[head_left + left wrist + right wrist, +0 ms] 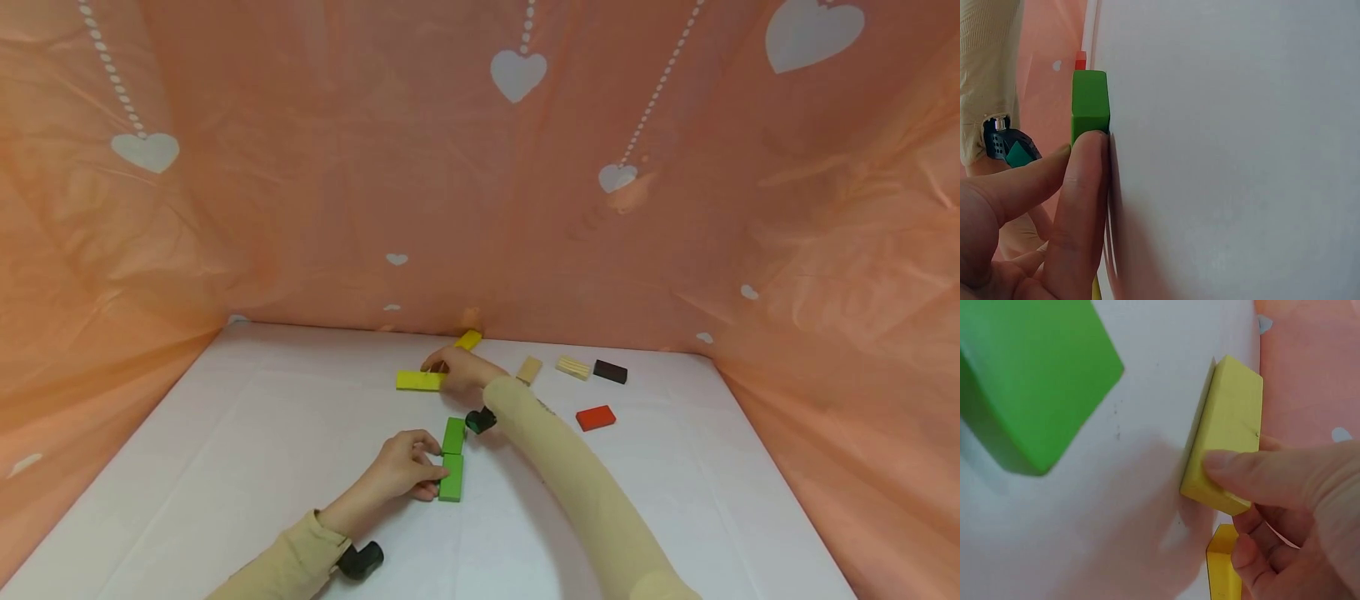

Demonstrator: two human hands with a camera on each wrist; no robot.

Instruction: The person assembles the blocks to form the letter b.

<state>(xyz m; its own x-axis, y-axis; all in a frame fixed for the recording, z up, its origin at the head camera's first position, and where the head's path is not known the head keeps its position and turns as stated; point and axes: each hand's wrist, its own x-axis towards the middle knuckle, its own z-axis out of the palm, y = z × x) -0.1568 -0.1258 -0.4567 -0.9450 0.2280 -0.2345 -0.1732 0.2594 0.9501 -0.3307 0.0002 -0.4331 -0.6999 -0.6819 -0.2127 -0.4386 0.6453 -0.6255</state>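
Two green blocks lie end to end on the table. My left hand [408,468] pinches the nearer green block [452,483], with the thumb on it and fingers along its left side. The farther green block [453,435] touches its far end. In the left wrist view, fingertips meet the end of a green block [1090,94]. My right hand [467,367] grips a yellow block [418,381], its thumb [1222,461] on the broad face in the right wrist view. Another yellow block [468,340] lies slanted beyond that hand, partly hidden by it.
To the right lie a plain wooden block [529,370], a ridged pale block [573,367], a black block [611,372] and a red block [596,417]. A pinkish-orange curtain [337,208] with hearts surrounds the back and sides of the white table [225,433].
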